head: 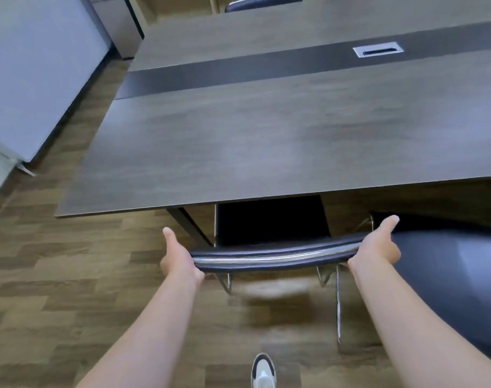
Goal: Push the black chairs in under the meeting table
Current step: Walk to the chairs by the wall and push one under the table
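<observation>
We are standing with one shoe [263, 371] on the wood floor [71, 275], right behind the black chair [275, 254]. Our left hand [180, 257] is grasping the left end of its backrest and our right hand [378, 245] is grasping the right end. Both thumbs are lying forward over the top edge, and the other fingers are wrapping out of sight round the padding.

The seat is already sitting partly beneath the near edge of the meeting table [238, 141], with the table leg [188, 222] just beside it on the left. To push well, we are judging that both hands should be pressing evenly and straight ahead, low and slow. That way the chrome frame is not swinging into that leg or scraping the second black chair [448, 275], which is crowding our right hand and waiting its turn.

Farther off, a metal cable port [377, 50] is sitting in the table's dark centre strip. Beyond the far edge, another chair [262, 2] is showing only its backrest top.
</observation>
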A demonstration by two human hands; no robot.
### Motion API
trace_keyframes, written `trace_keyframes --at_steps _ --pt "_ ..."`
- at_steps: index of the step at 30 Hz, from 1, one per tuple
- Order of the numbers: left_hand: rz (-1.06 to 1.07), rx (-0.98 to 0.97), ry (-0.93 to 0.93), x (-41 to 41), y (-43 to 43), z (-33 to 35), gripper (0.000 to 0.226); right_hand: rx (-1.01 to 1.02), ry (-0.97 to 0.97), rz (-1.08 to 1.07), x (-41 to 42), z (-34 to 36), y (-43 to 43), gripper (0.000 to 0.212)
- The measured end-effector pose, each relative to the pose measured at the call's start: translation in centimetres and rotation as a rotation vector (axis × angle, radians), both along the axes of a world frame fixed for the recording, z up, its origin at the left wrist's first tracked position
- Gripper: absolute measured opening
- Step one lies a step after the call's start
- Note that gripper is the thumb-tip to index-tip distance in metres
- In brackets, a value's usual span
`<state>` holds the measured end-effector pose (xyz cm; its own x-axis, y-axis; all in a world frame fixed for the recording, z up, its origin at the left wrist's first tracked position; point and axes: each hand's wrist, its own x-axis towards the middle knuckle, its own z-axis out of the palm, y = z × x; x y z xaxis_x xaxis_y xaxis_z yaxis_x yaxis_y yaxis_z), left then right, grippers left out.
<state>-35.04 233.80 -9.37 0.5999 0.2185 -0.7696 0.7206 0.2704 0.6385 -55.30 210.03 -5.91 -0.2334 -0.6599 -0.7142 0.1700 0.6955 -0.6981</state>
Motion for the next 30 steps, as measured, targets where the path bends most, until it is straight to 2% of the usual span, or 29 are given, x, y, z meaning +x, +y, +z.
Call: trace_keyframes --at_steps 2,7,10,13,23,30 --pt "0.006 -0.018 -0.021 1.6 -1.7 -0.3 0.094 -0.011 -0.021 0.009 1.5 -0.3 -1.9 0.059" --pt "0.005 -0.060 -0.035 4.7 -5.7 -0.7 0.097 -0.029 -0.035 -0.009 4.6 -0.6 -6.2 0.075" --pt "-0.011 -0.045 -0.038 6.2 -7.8 -1.1 0.098 -0.030 -0.060 -0.026 6.0 -0.6 -8.5 0.069" --pt "-0.030 -0.048 -0.051 6.7 -9.1 -1.2 0.087 -0.032 -0.074 -0.041 6.4 -0.9 -10.1 0.066" --pt "-0.058 -0.033 -0.074 8.5 -11.2 -1.0 0.067 -0.023 -0.038 -0.089 7.6 -2.0 -11.8 0.070" --pt "-0.103 -0.087 -0.082 8.7 -10.2 -1.3 0.062 0.010 -0.106 0.041 6.9 -2.0 -11.3 0.064"
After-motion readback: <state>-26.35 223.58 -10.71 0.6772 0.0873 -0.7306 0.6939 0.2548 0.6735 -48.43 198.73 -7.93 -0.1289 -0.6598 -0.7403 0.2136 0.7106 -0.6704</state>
